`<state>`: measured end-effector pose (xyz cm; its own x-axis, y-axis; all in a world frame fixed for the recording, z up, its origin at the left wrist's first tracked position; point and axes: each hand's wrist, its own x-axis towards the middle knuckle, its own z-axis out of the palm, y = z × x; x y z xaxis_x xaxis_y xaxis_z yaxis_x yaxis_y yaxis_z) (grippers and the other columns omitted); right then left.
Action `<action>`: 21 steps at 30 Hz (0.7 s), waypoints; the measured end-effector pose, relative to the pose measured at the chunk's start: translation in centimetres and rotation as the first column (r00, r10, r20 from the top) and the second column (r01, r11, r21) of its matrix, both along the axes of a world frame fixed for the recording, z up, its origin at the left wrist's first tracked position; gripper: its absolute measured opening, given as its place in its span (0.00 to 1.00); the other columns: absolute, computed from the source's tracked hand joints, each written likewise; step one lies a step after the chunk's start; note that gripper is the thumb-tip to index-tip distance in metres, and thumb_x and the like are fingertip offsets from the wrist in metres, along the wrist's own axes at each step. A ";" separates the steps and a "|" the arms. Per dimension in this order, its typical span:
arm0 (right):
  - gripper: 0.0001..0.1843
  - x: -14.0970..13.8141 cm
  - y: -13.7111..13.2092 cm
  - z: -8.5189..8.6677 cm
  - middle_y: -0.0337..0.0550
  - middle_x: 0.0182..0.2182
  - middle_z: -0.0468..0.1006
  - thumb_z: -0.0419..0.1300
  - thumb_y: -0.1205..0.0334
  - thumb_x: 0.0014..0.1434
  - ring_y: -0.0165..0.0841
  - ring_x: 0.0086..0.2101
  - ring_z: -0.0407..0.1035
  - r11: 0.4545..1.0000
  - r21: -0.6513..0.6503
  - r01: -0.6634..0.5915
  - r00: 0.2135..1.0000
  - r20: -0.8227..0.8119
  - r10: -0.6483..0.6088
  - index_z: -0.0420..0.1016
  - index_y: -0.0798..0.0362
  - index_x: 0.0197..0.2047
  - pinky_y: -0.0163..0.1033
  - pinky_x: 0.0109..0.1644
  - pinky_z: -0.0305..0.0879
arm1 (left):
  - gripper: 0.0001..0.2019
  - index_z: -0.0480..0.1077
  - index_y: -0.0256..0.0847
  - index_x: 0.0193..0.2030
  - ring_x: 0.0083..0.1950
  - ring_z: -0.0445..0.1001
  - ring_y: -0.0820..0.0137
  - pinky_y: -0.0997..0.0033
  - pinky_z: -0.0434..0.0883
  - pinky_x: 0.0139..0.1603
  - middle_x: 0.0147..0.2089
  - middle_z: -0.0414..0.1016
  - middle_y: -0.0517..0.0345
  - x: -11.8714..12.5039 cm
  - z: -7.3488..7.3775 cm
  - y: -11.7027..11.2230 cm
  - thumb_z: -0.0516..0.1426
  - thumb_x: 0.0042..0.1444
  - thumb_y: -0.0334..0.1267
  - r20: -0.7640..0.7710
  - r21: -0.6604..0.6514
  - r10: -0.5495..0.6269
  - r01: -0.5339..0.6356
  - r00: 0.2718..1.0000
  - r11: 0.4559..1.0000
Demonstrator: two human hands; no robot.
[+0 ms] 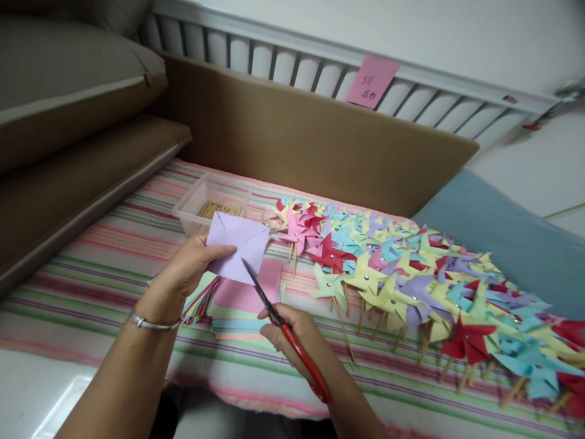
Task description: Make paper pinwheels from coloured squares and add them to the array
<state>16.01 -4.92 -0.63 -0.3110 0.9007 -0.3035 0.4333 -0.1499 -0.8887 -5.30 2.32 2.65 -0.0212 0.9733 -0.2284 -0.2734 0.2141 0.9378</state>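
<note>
Purple paper square [250, 241] was pinched in the left hand [192, 259], thumb on top, above some stacked sheets [249, 296]. Right hand [300, 326] gripped red scissors [292, 342], long axis running up-left so the blades overlapped the paper's near edge; couldn't tell if they actually touched. Pinwheels [393, 299] crowded the right, just some striped cloth [304, 289] between them and those sheets.

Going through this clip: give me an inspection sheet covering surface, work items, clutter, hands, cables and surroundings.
Surface: striped cloth.
Work items: purple paper, scissors, paper stack, sticks in a clear box.
Clutter: pinwheels crowded on the right.
Hands: left hand pinches the purple paper; right hand holds the scissors, tip at the paper.
Cables: thin green line, far right; cannot tell if cable.
Surroundings: brown panel, white slatted radiator, pink note.
</note>
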 end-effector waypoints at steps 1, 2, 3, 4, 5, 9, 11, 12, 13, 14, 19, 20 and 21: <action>0.17 0.0 0.0 0.0 0.32 0.18 0.59 0.62 0.51 0.50 0.26 0.21 0.58 1.000 -0.003 0.002 1.000 0.002 -0.002 0.74 0.54 0.38 0.32 0.26 0.57 | 0.12 0.78 0.35 0.29 0.27 0.74 0.68 0.73 0.68 0.28 0.29 0.80 0.52 0.0 0.0 0.0 0.68 0.33 0.34 0.000 0.000 -0.004 0.004 1.000 1.000; 0.16 0.0 0.0 0.0 0.32 0.18 0.59 0.62 0.51 0.50 0.26 0.21 0.58 1.000 -0.005 0.001 1.000 0.002 -0.001 0.74 0.54 0.38 0.31 0.26 0.56 | 0.12 0.78 0.34 0.30 0.27 0.74 0.68 0.73 0.68 0.28 0.29 0.80 0.51 0.0 0.1 0.0 0.68 0.33 0.34 0.000 -0.001 -0.012 0.012 1.000 1.000; 0.16 0.0 0.0 0.1 0.31 0.18 0.59 0.62 0.51 0.50 0.26 0.21 0.58 1.000 -0.005 0.001 1.000 -0.001 -0.001 0.74 0.54 0.38 0.31 0.26 0.56 | 0.13 0.78 0.34 0.30 0.27 0.74 0.67 0.73 0.69 0.28 0.29 0.80 0.51 0.0 0.1 -0.1 0.68 0.33 0.34 0.000 -0.001 -0.018 0.018 1.000 1.000; 0.16 0.0 -0.1 0.1 0.31 0.18 0.59 0.62 0.51 0.50 0.26 0.21 0.57 1.000 -0.004 -0.001 1.000 -0.004 0.001 0.74 0.54 0.38 0.31 0.26 0.56 | 0.13 0.78 0.34 0.30 0.27 0.74 0.67 0.72 0.69 0.28 0.29 0.80 0.50 0.1 0.1 -0.1 0.68 0.33 0.34 0.001 -0.001 -0.024 0.024 1.000 1.000; 0.17 0.0 -0.1 0.1 0.31 0.18 0.58 0.62 0.51 0.50 0.26 0.21 0.57 1.000 -0.004 -0.001 1.000 -0.007 0.001 0.74 0.54 0.38 0.31 0.25 0.56 | 0.13 0.78 0.34 0.30 0.27 0.74 0.67 0.72 0.69 0.28 0.30 0.80 0.50 0.1 0.1 -0.1 0.68 0.33 0.34 0.002 -0.002 -0.027 0.027 1.000 1.000; 0.16 -0.1 -0.1 0.1 0.31 0.18 0.57 0.62 0.52 0.49 0.25 0.21 0.55 1.000 -0.016 0.011 1.000 -0.006 -0.011 0.74 0.54 0.37 0.31 0.25 0.55 | 0.13 0.78 0.34 0.30 0.27 0.75 0.67 0.72 0.69 0.30 0.31 0.80 0.49 0.0 0.0 0.0 0.68 0.33 0.34 -0.001 -0.005 -0.023 0.023 1.000 1.000; 0.16 -0.1 -0.1 0.1 0.31 0.18 0.57 0.62 0.52 0.49 0.25 0.21 0.55 1.000 -0.021 0.013 1.000 -0.005 -0.013 0.74 0.54 0.37 0.31 0.25 0.54 | 0.13 0.78 0.34 0.30 0.27 0.75 0.67 0.72 0.69 0.30 0.31 0.80 0.50 0.0 -0.1 0.0 0.68 0.33 0.33 -0.005 -0.004 -0.022 0.022 1.000 1.000; 0.16 -0.1 -0.1 0.1 0.31 0.18 0.57 0.62 0.52 0.49 0.25 0.20 0.55 1.000 -0.025 0.014 1.000 -0.006 -0.014 0.74 0.54 0.37 0.31 0.24 0.53 | 0.13 0.78 0.34 0.30 0.27 0.75 0.67 0.72 0.69 0.29 0.31 0.80 0.49 -0.1 -0.1 0.0 0.68 0.33 0.33 -0.006 -0.004 -0.023 0.023 1.000 1.000; 0.15 -0.1 -0.1 0.1 0.31 0.18 0.57 0.62 0.52 0.49 0.25 0.20 0.55 0.999 -0.031 0.017 1.000 -0.007 -0.017 0.74 0.54 0.37 0.31 0.25 0.53 | 0.13 0.78 0.34 0.30 0.27 0.74 0.67 0.72 0.69 0.29 0.30 0.80 0.49 -0.1 -0.1 0.0 0.68 0.34 0.33 -0.007 -0.005 -0.024 0.024 1.000 1.000; 0.15 -0.1 -0.1 0.1 0.31 0.18 0.58 0.62 0.52 0.49 0.26 0.20 0.55 0.999 -0.036 0.019 1.000 -0.008 -0.020 0.74 0.54 0.37 0.31 0.25 0.53 | 0.13 0.78 0.34 0.30 0.27 0.74 0.67 0.72 0.69 0.28 0.30 0.80 0.50 -0.1 -0.1 0.0 0.68 0.34 0.34 -0.006 -0.008 -0.028 0.028 1.000 1.000; 0.14 -0.2 -0.1 0.1 0.31 0.18 0.58 0.62 0.53 0.50 0.25 0.20 0.55 0.999 -0.041 0.022 1.000 -0.003 -0.022 0.74 0.54 0.36 0.31 0.24 0.52 | 0.12 0.78 0.34 0.30 0.27 0.74 0.68 0.74 0.69 0.27 0.29 0.80 0.51 0.0 0.1 0.0 0.68 0.33 0.34 -0.005 -0.005 -0.031 0.031 1.000 1.000; 0.13 -0.2 -0.1 0.0 0.31 0.18 0.58 0.62 0.53 0.50 0.25 0.20 0.55 0.999 -0.044 0.022 1.000 -0.002 -0.023 0.74 0.54 0.36 0.31 0.24 0.51 | 0.12 0.78 0.34 0.30 0.27 0.74 0.68 0.73 0.69 0.28 0.29 0.80 0.51 0.0 0.1 0.0 0.68 0.34 0.34 -0.007 -0.003 -0.029 0.029 1.000 1.000; 0.13 -0.2 -0.1 0.0 0.31 0.18 0.57 0.62 0.53 0.50 0.25 0.20 0.55 0.999 -0.046 0.024 1.000 -0.001 -0.024 0.74 0.54 0.36 0.31 0.24 0.51 | 0.12 0.78 0.35 0.29 0.27 0.74 0.67 0.73 0.69 0.28 0.30 0.80 0.51 0.0 0.1 0.0 0.68 0.34 0.34 -0.010 -0.002 -0.026 0.026 1.000 1.000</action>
<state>15.77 -5.01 -0.59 -0.2896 0.8930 -0.3446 0.4280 -0.2012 -0.8811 -5.27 2.33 2.76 0.0022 0.9731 -0.2302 -0.2584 0.2230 0.9399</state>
